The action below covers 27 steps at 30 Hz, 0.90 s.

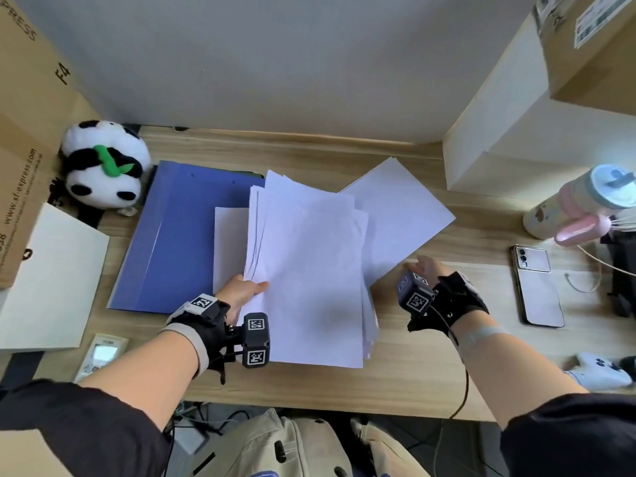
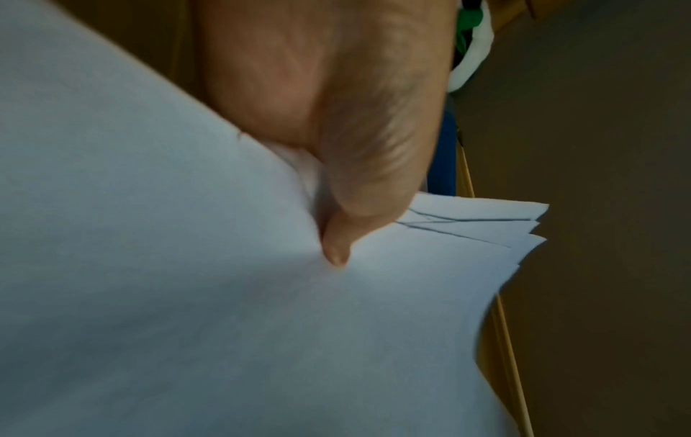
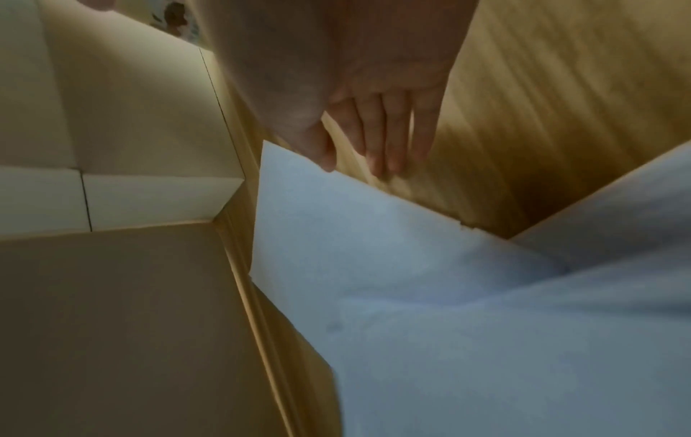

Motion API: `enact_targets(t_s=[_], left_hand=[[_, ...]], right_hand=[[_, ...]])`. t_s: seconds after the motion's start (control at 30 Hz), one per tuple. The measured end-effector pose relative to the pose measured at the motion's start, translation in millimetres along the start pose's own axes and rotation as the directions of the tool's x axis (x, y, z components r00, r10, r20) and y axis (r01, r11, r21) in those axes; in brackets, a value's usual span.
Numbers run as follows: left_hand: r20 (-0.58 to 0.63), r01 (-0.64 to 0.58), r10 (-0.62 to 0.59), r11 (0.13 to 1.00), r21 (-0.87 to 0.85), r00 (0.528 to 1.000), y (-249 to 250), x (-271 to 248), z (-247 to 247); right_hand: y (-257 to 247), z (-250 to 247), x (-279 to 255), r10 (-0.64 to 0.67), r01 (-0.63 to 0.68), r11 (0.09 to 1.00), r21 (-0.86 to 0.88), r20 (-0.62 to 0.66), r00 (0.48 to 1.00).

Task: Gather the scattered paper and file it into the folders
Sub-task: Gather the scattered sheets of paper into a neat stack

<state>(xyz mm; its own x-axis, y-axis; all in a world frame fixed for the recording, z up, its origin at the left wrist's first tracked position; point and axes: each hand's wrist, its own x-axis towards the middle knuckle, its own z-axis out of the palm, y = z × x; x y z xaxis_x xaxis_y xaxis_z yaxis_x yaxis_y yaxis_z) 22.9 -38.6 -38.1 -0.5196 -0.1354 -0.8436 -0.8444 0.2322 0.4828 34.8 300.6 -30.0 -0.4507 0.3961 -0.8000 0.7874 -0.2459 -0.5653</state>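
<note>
Gathering under way — paper stack (image 1: 309,266) pinched by left hand (image 1: 241,292); loose sheet (image 1: 399,208) is reached for by right hand (image 1: 426,268), fingers spread — a pinch is needed next.

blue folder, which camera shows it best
The head view: the blue folder lies closed and flat on the desk, partly under loose paper. The left wrist view shows only a blue sliver past the left hand. The right wrist view shows none.

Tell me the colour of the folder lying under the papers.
Blue folder; head view shows it best.
</note>
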Motion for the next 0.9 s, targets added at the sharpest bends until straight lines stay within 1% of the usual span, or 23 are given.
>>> enact_targets(t_s=[0.07,0.13,0.17,0.2,0.23,0.27,0.33,0.4,0.5,0.53,0.57,0.63,0.73,0.83,0.87,0.9], left_hand=[[-0.022,-0.011,0.012,0.997,0.074,1.000,-3,12,3],[-0.068,-0.002,0.015,0.983,0.185,0.998,-4,15,7],[-0.080,0.005,0.013,0.977,0.213,0.997,-3,14,10],[-0.087,0.017,0.003,0.974,0.226,0.996,-6,18,11],[-0.092,0.023,-0.001,0.971,0.237,0.996,-8,20,13],[-0.095,0.029,-0.006,0.972,0.235,0.995,-10,25,13],[-0.086,0.035,-0.015,0.971,0.238,0.996,-12,29,12],[-0.085,0.043,-0.022,0.969,0.242,0.996,-12,32,10],[-0.068,0.060,-0.046,0.973,0.224,0.997,-11,32,9],[-0.067,0.071,-0.058,0.974,0.216,0.996,-13,33,8],[-0.053,0.079,-0.069,0.975,0.207,0.996,-13,29,8],[-0.031,0.087,-0.083,0.978,0.190,0.996,-13,26,5],[0.025,0.091,-0.096,0.983,0.158,0.995,-20,34,1],[0.047,0.090,-0.098,0.985,0.148,0.994,-22,36,3],[0.062,0.105,-0.115,0.985,0.137,0.992,-20,34,4],[0.072,0.111,-0.121,0.985,0.135,0.990,-18,28,5]], right_hand=[[-9,8,2,-0.009,0.011,0.998,-0.062,0.031,0.999],[-16,15,6,-0.019,0.023,0.993,-0.117,0.029,0.999],[-20,16,9,-0.011,0.013,0.987,-0.159,0.011,1.000],[-23,18,9,0.007,-0.004,0.984,-0.177,0.018,1.000],[-25,18,9,0.035,-0.030,0.988,-0.151,0.028,0.999],[-26,20,10,0.069,-0.061,0.986,-0.157,0.052,0.996],[-25,27,6,0.096,-0.072,0.978,-0.196,0.115,0.989],[-18,33,6,0.072,-0.055,0.979,-0.196,0.080,0.994],[-8,40,13,0.025,-0.017,0.995,-0.102,0.074,0.997],[-7,40,12,-0.019,0.023,0.993,-0.119,0.034,0.999],[-6,40,11,-0.099,0.090,0.985,-0.144,-0.050,0.994],[-10,34,6,-0.281,0.250,0.955,-0.161,-0.217,0.935],[-25,18,1,-0.444,0.424,0.895,-0.137,-0.361,0.820],[-45,-10,-8,-0.600,0.562,0.795,-0.229,-0.437,0.670],[-51,-20,-11,-0.638,0.600,0.762,-0.244,-0.446,0.628],[-57,-28,-14,-0.667,0.639,0.732,-0.238,-0.447,0.597]])
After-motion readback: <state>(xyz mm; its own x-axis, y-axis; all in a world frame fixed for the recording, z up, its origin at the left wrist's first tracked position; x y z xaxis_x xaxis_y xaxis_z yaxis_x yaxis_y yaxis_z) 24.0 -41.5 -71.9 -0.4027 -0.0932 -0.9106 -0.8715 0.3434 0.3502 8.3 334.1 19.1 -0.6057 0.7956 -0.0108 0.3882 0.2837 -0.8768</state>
